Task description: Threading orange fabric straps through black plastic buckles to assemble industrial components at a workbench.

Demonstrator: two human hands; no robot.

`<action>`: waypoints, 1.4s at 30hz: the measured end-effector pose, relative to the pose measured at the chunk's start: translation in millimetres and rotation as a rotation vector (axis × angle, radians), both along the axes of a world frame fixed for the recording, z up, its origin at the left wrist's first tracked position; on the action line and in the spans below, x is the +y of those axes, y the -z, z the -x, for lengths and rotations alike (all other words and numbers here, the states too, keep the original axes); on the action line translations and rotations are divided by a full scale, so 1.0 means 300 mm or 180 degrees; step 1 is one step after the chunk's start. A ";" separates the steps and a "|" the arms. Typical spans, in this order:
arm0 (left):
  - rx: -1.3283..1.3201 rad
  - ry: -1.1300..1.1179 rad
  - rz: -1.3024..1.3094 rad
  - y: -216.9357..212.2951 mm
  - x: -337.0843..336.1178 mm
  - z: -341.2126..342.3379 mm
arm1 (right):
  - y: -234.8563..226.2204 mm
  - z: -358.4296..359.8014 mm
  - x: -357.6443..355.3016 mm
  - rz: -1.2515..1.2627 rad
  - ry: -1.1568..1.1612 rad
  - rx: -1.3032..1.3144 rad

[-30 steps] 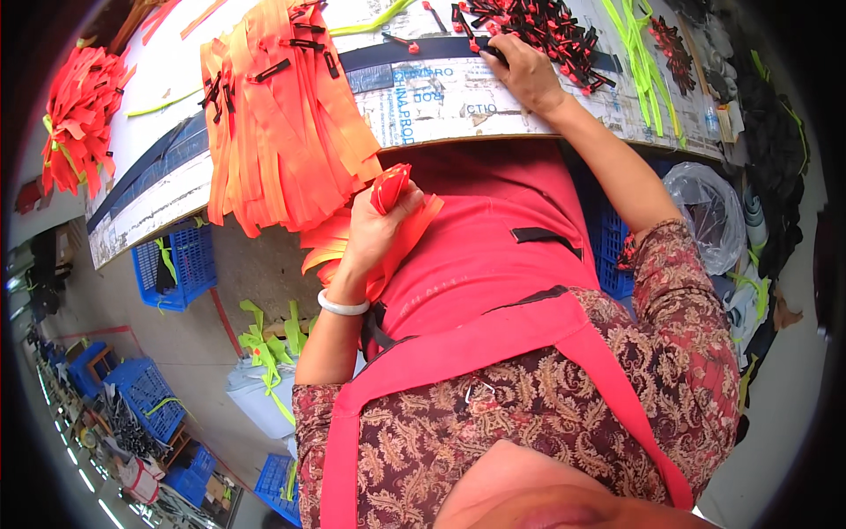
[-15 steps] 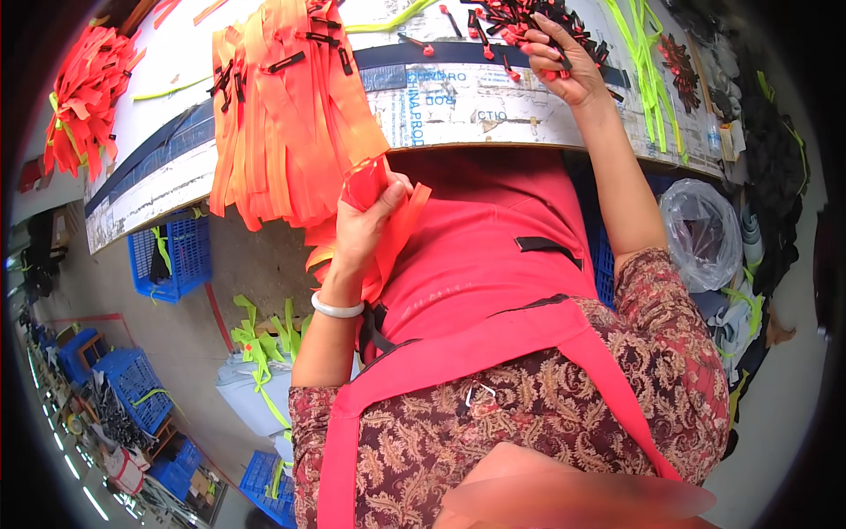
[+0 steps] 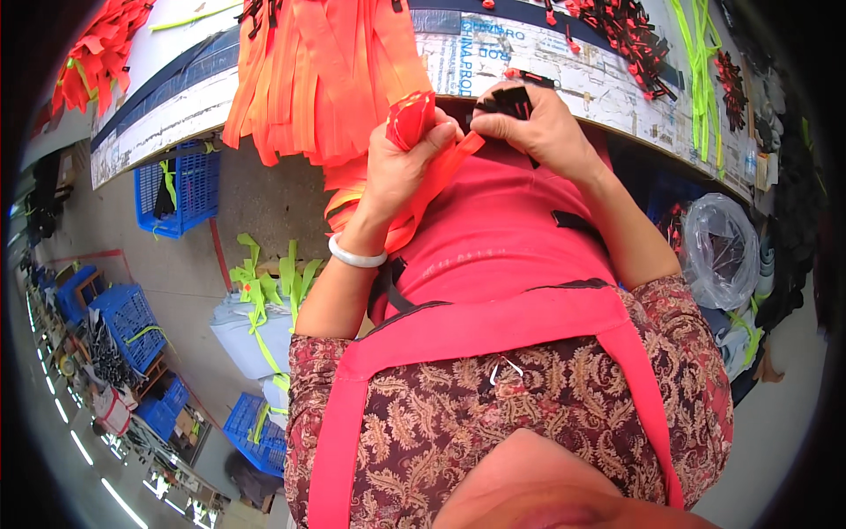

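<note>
My left hand [image 3: 397, 172], with a pale bracelet at the wrist, is closed around a folded bundle of orange ribbon strips [image 3: 411, 122] in front of my red apron. Close beside it, my right hand [image 3: 555, 141] grips several small black clips [image 3: 506, 103]. Its thumb and finger meet near the end of one orange strip [image 3: 469, 145]; whether they pinch it I cannot tell. A thick hank of orange ribbons [image 3: 322, 79] hangs over the table's front edge, left of my hands. Black-and-red clips [image 3: 630, 44] lie piled on the table to the right.
The table [image 3: 176, 115] is covered with worn white board and dark tape. Another orange bunch [image 3: 101, 53] sits at its far left. Yellow-green strips [image 3: 701, 79] lie at the right. A blue crate [image 3: 181, 189] stands below the table; a clear plastic bag [image 3: 721, 251] hangs at the right.
My right hand has come from the clip pile down beside my left hand, bringing black clips. The left hand has shifted slightly up and right in view, still holding the orange strips.
</note>
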State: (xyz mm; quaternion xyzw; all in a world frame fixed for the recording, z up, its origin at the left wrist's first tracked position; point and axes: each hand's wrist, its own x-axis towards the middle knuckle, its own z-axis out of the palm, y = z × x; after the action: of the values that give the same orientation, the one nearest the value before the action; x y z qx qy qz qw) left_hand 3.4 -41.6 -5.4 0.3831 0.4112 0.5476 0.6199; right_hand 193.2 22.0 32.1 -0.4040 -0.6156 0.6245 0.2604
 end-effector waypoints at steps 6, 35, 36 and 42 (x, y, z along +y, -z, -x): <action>-0.0087 0.0044 0.0236 -0.051 -0.021 0.010 | 0.017 0.024 -0.050 0.0676 -0.0143 0.0108; 0.0456 0.0089 0.0370 -0.058 -0.042 0.083 | 0.020 -0.049 0.022 0.1943 0.0236 0.1539; 0.0392 0.0065 0.0278 -0.058 -0.044 0.075 | 0.013 -0.050 0.014 0.1699 0.0123 0.0990; 0.0624 0.0163 0.0428 -0.066 -0.044 0.068 | -0.025 -0.007 -0.022 0.1624 -0.0046 0.0551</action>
State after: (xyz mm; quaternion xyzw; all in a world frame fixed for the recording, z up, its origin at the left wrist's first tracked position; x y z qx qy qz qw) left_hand -17.0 -54.8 14.5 0.4027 0.4958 0.4627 0.6148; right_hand 195.3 15.3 39.6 -0.3973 -0.4167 0.7935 0.1974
